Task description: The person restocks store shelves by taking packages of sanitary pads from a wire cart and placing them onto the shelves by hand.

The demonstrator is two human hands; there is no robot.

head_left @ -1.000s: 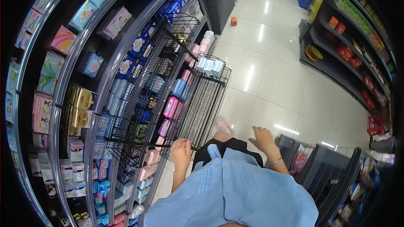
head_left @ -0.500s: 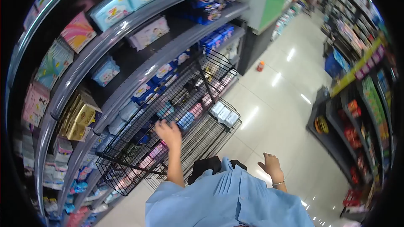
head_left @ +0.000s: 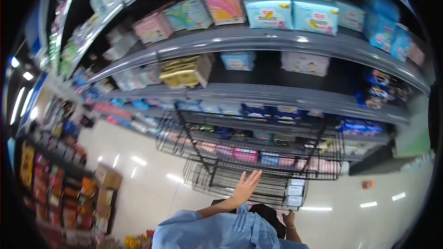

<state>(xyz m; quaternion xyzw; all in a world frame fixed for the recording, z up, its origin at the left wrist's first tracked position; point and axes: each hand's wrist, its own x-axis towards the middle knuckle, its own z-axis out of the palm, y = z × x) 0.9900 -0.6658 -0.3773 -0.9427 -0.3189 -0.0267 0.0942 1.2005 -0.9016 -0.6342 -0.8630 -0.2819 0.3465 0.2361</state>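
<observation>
A black wire trolley (head_left: 221,168) stands in the centre of the frame, alongside a stocked store shelf (head_left: 277,41) that curves across the top, its upper basket (head_left: 318,174) overlapping the lowest tiers from this view. The left hand (head_left: 246,190) reaches up from bottom centre in front of the trolley, its fingers extended and parted with nothing held; whether the fingertips touch the wire cannot be told. The right hand (head_left: 289,220), small and partly blurred at the lower right of centre, is just below the trolley's lower basket (head_left: 203,182); whether its fingers are closed on anything cannot be told. A bracelet (head_left: 291,228) circles that wrist. White packs (head_left: 295,191) sit one above another in the frame at the lower basket's right end, near the right hand. On the shelf, light blue packs (head_left: 267,13) stand at top centre beside a pink and orange pack (head_left: 224,5), while gold packs (head_left: 182,73) lie on the tier below, left of centre. A small orange container (head_left: 368,185) rests on the pale tiled floor (head_left: 341,221) at lower right, and a cardboard box (head_left: 107,177) shows at lower left.
</observation>
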